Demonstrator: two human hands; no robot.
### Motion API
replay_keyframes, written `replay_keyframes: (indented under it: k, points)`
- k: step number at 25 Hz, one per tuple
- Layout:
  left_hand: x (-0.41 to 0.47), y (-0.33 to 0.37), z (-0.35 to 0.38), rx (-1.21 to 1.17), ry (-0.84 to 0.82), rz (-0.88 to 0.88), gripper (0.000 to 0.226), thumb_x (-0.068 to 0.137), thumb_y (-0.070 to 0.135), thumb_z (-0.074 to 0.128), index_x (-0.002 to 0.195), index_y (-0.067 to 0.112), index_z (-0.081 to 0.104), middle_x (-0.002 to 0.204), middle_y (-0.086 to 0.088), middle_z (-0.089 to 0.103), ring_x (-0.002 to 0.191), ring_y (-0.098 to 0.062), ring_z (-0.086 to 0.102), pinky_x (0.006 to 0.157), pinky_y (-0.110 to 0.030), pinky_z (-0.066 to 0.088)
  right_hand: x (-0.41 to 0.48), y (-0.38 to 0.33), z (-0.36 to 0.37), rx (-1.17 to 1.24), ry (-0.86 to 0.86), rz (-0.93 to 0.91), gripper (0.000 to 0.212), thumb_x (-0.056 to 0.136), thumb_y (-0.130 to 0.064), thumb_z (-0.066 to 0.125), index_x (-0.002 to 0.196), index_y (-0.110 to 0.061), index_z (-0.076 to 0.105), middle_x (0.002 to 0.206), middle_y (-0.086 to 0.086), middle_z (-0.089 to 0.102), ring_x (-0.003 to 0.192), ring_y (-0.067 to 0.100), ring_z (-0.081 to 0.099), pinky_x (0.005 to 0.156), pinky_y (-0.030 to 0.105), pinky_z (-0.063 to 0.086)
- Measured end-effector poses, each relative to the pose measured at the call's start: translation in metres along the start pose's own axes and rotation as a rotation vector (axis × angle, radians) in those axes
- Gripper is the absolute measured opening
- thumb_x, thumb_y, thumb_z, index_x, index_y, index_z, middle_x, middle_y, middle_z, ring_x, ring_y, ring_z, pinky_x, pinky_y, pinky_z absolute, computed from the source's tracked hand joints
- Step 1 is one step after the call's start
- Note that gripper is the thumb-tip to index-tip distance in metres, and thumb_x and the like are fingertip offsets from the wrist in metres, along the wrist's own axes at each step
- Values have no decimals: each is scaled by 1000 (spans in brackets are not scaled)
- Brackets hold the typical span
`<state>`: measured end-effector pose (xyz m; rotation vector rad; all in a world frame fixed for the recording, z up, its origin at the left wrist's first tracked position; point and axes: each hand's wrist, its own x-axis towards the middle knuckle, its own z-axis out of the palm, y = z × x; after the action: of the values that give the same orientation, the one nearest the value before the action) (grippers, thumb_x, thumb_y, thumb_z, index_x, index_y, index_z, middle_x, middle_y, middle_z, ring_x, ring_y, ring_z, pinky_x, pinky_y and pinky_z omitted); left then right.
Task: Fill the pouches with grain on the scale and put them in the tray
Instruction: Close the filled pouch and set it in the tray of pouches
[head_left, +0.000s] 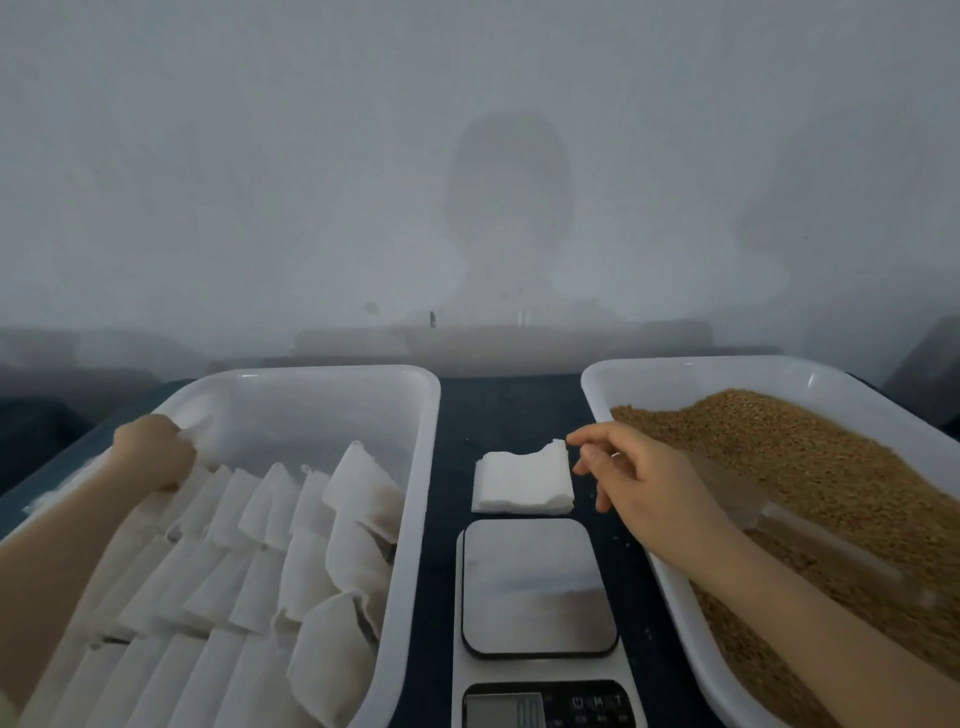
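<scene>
At the far left, the left hand (150, 452) lies over the back corner of the long white plastic tray (421, 467). Its fingers are curled against white fabric there. I cannot tell whether its grip pinches a pouch or only rests on the row. The tray holds overlapping rows of filled white fabric pouches (358, 499), with bare floor left at the far end.

In the middle, on the dark worktop (514, 405), a small stack of flat empty white pouches (514, 493) sits just beyond the digital scale with the steel platform (537, 587). The platform carries nothing.

The right hand (644, 483) reaches across to the stack. Its thumb and forefinger meet at the lifted far-right corner of the top pouch (550, 452), a fine pinching grip by the look of it, with the other fingers loose.

To the right, a second white tray (592, 384) is heaped with brown grain (805, 457). A clear plastic scoop (769, 514) lies in it, close behind the right wrist.

The step in hand looks like taking a fresh pouch. To do it well, peel only the top layer by its corner, so the ones beneath stay put. Then open its mouth and set it square on the platform before scooping. The scoop is near, so the reach for it should be short, and the load should pass low over the tray rim so that stray grain falls back in.
</scene>
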<state>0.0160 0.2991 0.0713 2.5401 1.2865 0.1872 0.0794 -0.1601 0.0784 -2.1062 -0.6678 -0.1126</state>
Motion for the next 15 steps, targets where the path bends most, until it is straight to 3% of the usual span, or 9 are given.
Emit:
replay_keyframes:
  k: [3,6,10,12,13,15]
  points:
    - [7,-4,2,18,47,17,22,91,4,52,109,-7,57,86,-13,57,74,-29,54,63,-33,42,1,-2,3,-15,-20,-12,18,97,-24,47,108,-29,60,84,-15,65,64,-1,59,56,8,43]
    - [-4,7,9,154,261,29,43,90,7,60,127,-1,41,102,-14,60,87,-32,60,59,-35,45,0,-3,2,-17,-23,-20,18,97,-24,46,108,-30,60,84,-15,64,64,-2,59,56,8,43]
    - [-56,78,-24,490,350,268,39,86,2,59,122,10,47,113,-8,51,108,-28,52,67,-37,50,0,0,0,-10,10,-18,19,97,-22,46,107,-30,60,84,-15,64,65,0,58,56,9,43]
    - [-85,115,-21,505,367,484,28,90,4,53,115,14,54,111,-7,56,108,-28,52,70,-39,48,0,0,1,-21,8,-21,19,97,-21,46,107,-29,60,84,-15,63,65,0,58,55,10,43]
    - [-103,138,-15,409,321,587,20,93,10,49,109,17,59,104,-5,59,103,-27,55,70,-36,45,0,1,1,-24,7,-21,19,97,-21,46,107,-29,60,84,-15,64,65,1,59,55,10,44]
    - [-144,181,8,224,58,688,20,95,25,46,96,19,66,89,-2,61,90,-26,60,66,-30,39,0,1,1,-20,10,-21,19,97,-22,46,106,-31,60,84,-15,64,65,1,59,55,9,44]
